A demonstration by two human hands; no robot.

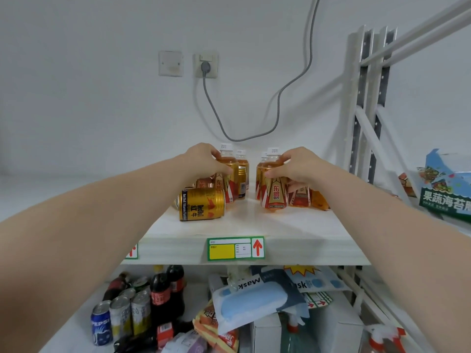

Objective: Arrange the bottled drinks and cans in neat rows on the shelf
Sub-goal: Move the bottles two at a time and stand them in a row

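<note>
Up on the white shelf board (pixel 254 225), the left hand (pixel 204 159) and right hand (pixel 295 165) each wrap the shoulder of an upright amber plastic bottle (pixel 274 192), likely full, stiff and slick, while just below the left hand a gold can (pixel 201 203) lies toppled and apt to roll.

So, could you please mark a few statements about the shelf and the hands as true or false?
1. The gold can at the front lies on its side. True.
2. The left hand holds a blue can. False: it grips an orange bottle.
3. The right hand rests on a white-capped bottle. True.
4. The price tag on the shelf edge shows a downward arrow. False: the red arrow points up.
5. A grey cable is plugged into the wall socket. True.
</note>
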